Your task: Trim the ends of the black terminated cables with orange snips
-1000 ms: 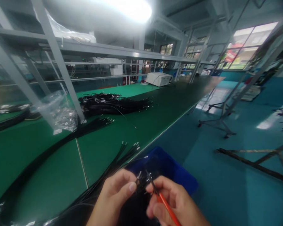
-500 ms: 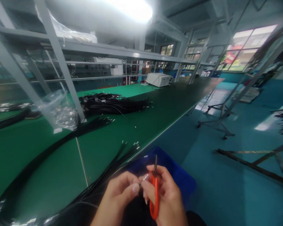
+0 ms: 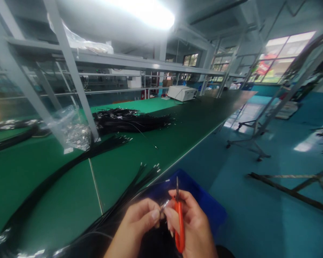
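My left hand [image 3: 138,222] is closed in a pinch on a thin dark cable [image 3: 162,210] near its shiny end. Opposite it, my right hand [image 3: 196,224] has its thumb and fingers at that same end, the two hands almost touching. Orange-handled scissors [image 3: 180,229] rest in my right hand, blades pointing up and away. The fingers partly hide the cable end, so its exact form is unclear. Beneath both hands sits a blue bin [image 3: 214,211]. A bundle of black cables [image 3: 131,186] with pale tips lies left of my hands along the table edge.
The green table [image 3: 59,186] carries a larger black cable pile [image 3: 129,122], a clear bag of small metallic parts [image 3: 78,136] and a white box-shaped device [image 3: 181,93]. Grey shelf posts [image 3: 72,68] rise from it. A wheeled metal rack [image 3: 250,143] stands on the floor at right.
The scissors in my right hand have turned slightly, their handles shifting right and down. My hands stay close together at the cable end. The whole view has shifted slightly.
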`<state>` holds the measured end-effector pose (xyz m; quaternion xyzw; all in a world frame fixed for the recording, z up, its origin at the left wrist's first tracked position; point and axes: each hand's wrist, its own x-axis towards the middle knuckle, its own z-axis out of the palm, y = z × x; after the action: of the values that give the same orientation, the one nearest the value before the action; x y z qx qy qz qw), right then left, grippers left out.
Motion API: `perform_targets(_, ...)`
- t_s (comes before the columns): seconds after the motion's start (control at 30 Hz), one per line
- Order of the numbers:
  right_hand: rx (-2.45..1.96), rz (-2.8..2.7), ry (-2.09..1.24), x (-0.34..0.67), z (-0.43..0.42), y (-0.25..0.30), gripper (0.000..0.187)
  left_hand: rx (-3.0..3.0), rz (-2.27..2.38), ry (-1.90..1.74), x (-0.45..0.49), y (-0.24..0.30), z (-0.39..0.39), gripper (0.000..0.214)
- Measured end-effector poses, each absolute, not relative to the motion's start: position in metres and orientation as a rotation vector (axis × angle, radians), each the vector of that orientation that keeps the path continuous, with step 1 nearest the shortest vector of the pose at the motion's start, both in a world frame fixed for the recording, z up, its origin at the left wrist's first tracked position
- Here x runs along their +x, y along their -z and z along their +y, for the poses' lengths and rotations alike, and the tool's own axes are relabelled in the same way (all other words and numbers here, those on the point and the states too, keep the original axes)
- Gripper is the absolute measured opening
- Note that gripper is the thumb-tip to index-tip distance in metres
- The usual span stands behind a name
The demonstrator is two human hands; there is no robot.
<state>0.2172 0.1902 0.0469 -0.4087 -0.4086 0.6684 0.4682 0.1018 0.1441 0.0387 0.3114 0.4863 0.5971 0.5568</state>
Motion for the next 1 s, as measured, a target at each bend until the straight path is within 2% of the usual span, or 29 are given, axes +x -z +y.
perform_targets(0.23, -0.837, -1.149, -1.719, 0.239, 0.199, -0.044, 0.047, 0.605, 1.05, -1.41, 0.097, -0.044, 0.145, 0.02)
perform_targets(0.5, -1.052, -1.122, -1.558, 0.23, 0.193, -0.053, 0.034, 0.717, 1.067, -1.404, 0.098, -0.032, 0.149, 0.029)
perform_targets(0.63, -1.089, -1.144, -1.421, 0.218, 0.187, -0.05, 0.033, 0.824, 1.177, -1.487, 0.102, -0.021, 0.151, 0.031)
perform_targets(0.87, -1.182, -1.262, -1.165, 0.212, 0.188, -0.035, 0.028, 1.111, 1.709, -1.489, 0.12, -0.023, 0.147, 0.02)
perform_targets(1.0, -1.255, -1.405, -0.997, 0.215, 0.187, -0.027, 0.026, 1.252, 1.833, -1.474, 0.125, -0.026, 0.144, 0.019)
